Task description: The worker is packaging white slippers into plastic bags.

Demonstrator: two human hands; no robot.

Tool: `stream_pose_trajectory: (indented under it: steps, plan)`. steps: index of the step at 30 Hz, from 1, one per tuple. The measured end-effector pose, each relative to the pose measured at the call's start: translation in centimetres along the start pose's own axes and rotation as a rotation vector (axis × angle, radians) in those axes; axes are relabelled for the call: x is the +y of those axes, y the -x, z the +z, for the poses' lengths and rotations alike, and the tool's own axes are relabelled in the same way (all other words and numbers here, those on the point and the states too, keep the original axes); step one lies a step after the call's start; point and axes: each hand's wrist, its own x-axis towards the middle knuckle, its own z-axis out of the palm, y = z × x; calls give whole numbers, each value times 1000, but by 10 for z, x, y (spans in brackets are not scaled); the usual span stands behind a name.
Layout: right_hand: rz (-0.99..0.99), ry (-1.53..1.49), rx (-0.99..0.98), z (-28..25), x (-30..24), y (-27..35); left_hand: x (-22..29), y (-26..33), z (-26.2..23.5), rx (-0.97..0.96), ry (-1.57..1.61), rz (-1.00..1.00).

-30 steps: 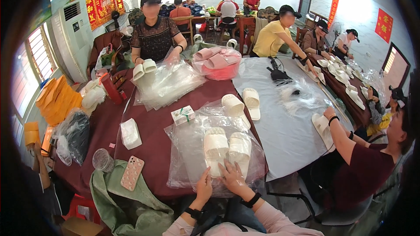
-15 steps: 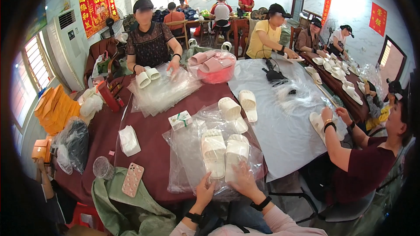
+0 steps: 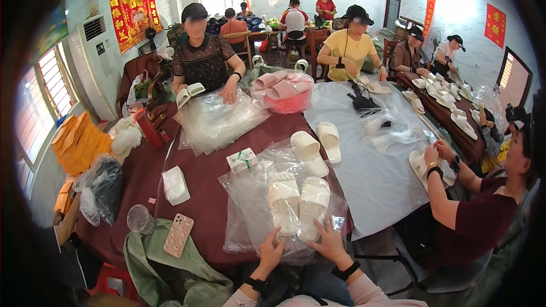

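Note:
Two white slippers lie side by side before me, toes pointing away, with shiny clear plastic over them. My left hand (image 3: 271, 250) is at the heel of the left slipper (image 3: 284, 200), its bent fingers closed on the edge of a clear plastic bag (image 3: 242, 230). Around the heel of the right slipper (image 3: 313, 202) my right hand (image 3: 331, 244) has its thumb and fingers. More clear bags lie flat under the pair. Just beyond stand another two white slippers, a left one (image 3: 306, 146) and a right one (image 3: 329, 136).
A small white box (image 3: 242, 160), a white tissue pack (image 3: 176, 186), a phone (image 3: 178, 235) and a clear cup (image 3: 140, 219) lie to the left. Across the table a person handles slippers by a bag stack (image 3: 219, 119). Pink slippers (image 3: 282, 84) fill a tub. At right another person works on slippers (image 3: 424, 167).
My right hand has drawn back from over the right slipper to its heel. The view has shifted slightly. Across the table, the person in yellow has lowered a slipper to the tabletop.

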Motion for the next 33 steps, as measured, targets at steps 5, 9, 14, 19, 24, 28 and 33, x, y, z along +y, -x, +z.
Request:
stream_pose_trajectory:
  steps: [5, 9, 14, 19, 24, 28, 33]
  plan:
    - [-147, 268, 304, 13, 4, -7, -9, -1, 2, 10, 26, 0]
    - [-122, 392, 366, 20, 1, -19, -5, 0, 2, 15, 52, 29]
    - [-228, 136, 374, 25, -25, -23, 12, 1, -2, -31, 0, -2]
    - [-360, -41, 206, 48, -33, -22, 4, 0, -1, 5, 12, 36]
    - [-274, -77, 173, 46, -38, -21, 2, 1, 0, 6, -48, 56]
    - [-275, 12, 137, 46, -36, -23, 2, 1, 1, 11, -7, 49]
    - [-369, 205, 230, 60, -20, -23, 2, -1, 1, -3, -6, 39]
